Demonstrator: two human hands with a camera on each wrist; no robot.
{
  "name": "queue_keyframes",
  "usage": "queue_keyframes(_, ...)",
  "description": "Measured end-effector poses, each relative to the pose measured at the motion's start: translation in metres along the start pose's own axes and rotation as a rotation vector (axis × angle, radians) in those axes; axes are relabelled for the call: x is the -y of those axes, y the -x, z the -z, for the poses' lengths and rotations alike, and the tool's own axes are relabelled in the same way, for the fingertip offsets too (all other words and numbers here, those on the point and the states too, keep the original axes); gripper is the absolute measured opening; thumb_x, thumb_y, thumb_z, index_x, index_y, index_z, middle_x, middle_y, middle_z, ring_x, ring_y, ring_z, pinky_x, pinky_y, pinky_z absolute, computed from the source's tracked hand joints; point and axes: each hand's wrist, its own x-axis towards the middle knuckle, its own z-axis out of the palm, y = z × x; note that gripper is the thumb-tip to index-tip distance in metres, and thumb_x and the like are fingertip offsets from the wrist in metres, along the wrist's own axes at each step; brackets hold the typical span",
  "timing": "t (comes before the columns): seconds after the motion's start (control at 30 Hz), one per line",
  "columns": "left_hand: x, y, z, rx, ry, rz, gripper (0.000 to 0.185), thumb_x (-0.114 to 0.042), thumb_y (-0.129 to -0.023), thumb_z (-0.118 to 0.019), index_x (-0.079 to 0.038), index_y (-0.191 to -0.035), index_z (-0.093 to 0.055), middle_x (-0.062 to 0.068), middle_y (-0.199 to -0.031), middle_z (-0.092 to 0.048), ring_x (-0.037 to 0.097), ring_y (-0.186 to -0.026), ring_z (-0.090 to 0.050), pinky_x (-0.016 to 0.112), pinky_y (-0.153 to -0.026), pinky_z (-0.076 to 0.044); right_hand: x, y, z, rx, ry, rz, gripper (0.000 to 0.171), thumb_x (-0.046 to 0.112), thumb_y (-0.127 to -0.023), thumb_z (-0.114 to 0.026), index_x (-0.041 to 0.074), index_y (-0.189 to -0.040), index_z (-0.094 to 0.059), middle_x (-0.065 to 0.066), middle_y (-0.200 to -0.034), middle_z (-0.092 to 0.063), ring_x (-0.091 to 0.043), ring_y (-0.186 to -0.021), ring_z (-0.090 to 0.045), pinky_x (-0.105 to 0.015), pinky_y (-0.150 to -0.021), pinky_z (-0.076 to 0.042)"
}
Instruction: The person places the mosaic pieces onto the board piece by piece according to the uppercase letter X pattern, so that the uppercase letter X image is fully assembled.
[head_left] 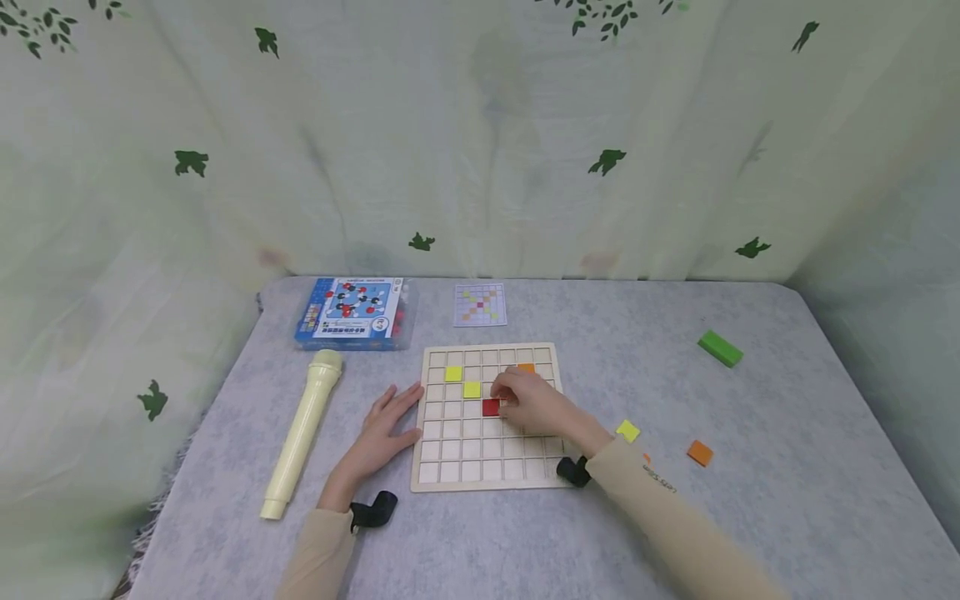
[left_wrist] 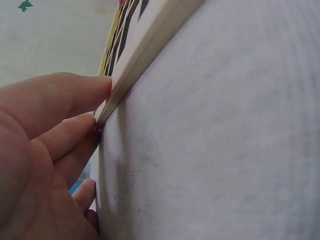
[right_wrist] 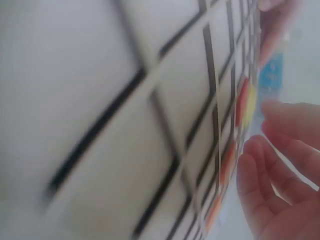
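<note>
A red tile (head_left: pixel 491 407) sits mid-board on the wooden grid board (head_left: pixel 457 450), the right hand (head_left: pixel 531 402) curled beside it, grip unclear. The flat, open left hand (head_left: pixel 381 433) steadies the board's edge on the grey surface (head_left: pixel 750 517); squaring tiles suits best.

Bright, even, soft light — faint shadows; head view bowed at edges, right wrist view blurred.
</note>
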Motion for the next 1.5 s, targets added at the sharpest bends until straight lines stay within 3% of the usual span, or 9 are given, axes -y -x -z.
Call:
queue_keyframes(0.23, 0.0, 0.0, -0.001, 0.001, 0.007, 0.01, 0.062, -0.013, -0.085, -0.06, -0.01, -0.14, -0.033, 0.003, -0.146, -0.025, 0.031, -0.134, -0.002, 0.059, -0.101, -0.003, -0.037, 0.049, 0.037, -0.064, -0.096, -0.095, 0.017, 0.004, -0.08, -0.065, 0.007, -0.096, -0.062, -0.001, -0.088, -0.058, -0.013, -0.077, -0.05, -0.028, -0.067, -0.046)
queue_keyframes(0.47, 0.0, 0.0, -0.001, 0.003, 0.013, 0.003, 0.062, -0.014, -0.085, -0.06, -0.01, -0.14, -0.033, 0.004, -0.146, -0.025, 0.032, -0.134, -0.002, 0.058, -0.101, -0.002, -0.078, 0.115, 0.068, -0.121, -0.068, -0.17, 0.018, 0.005, -0.08, -0.065, 0.007, -0.097, -0.062, -0.001, -0.092, -0.06, -0.013, -0.08, -0.051, -0.03, -0.07, -0.047)
queue_keyframes(0.73, -0.001, 0.0, 0.001, 0.001, 0.011, 0.006, 0.062, -0.012, -0.085, -0.06, -0.009, -0.14, -0.032, 0.005, -0.146, -0.025, 0.033, -0.134, -0.002, 0.059, -0.1, -0.003, -0.106, 0.171, 0.082, -0.166, -0.022, -0.205, 0.018, 0.005, -0.079, -0.067, 0.007, -0.096, -0.061, 0.0, -0.09, -0.06, -0.011, -0.078, -0.053, -0.027, -0.066, -0.048)
queue_keyframes(0.93, -0.001, 0.0, 0.0, 0.01, 0.03, 0.011, 0.062, -0.012, -0.085, -0.06, -0.01, -0.14, -0.032, 0.004, -0.146, -0.025, 0.033, -0.134, -0.001, 0.059, -0.1, -0.003, -0.111, 0.191, 0.085, -0.152, -0.004, -0.24, 0.02, 0.008, -0.078, -0.068, 0.007, -0.097, -0.061, 0.0, -0.092, -0.059, -0.013, -0.08, -0.054, -0.026, -0.066, -0.048)
queue_keyframes(1.17, -0.001, 0.0, -0.001, 0.016, 0.041, 0.016, 0.063, -0.011, -0.085, -0.06, -0.011, -0.141, -0.031, 0.004, -0.147, -0.024, 0.032, -0.134, 0.0, 0.059, -0.101, -0.002, -0.111, 0.205, 0.083, -0.084, 0.115, -0.297, 0.032, 0.013, -0.069, -0.076, 0.012, -0.097, -0.061, 0.003, -0.092, -0.053, -0.014, -0.082, -0.05, -0.03, -0.068, -0.045)
queue_keyframes(1.3, -0.001, 0.0, -0.001, 0.016, 0.045, 0.022, 0.063, -0.012, -0.085, -0.06, -0.01, -0.141, -0.031, 0.004, -0.147, -0.024, 0.032, -0.134, 0.0, 0.059, -0.101, -0.002, -0.112, 0.208, 0.081, -0.086, 0.136, -0.327, 0.033, 0.006, -0.066, -0.076, 0.011, -0.095, -0.061, 0.001, -0.091, -0.051, -0.016, -0.084, -0.05, -0.035, -0.071, -0.046)
queue_keyframes(1.5, -0.003, 0.0, 0.0, 0.018, 0.05, 0.028, 0.063, -0.011, -0.085, -0.06, -0.01, -0.141, -0.031, 0.005, -0.147, -0.024, 0.032, -0.134, 0.0, 0.059, -0.101, -0.002, -0.113, 0.207, 0.079, -0.114, 0.137, -0.35, 0.031, 0.0, -0.067, -0.072, 0.01, -0.093, -0.06, 0.001, -0.091, -0.052, -0.014, -0.08, -0.05, -0.03, -0.066, -0.046)
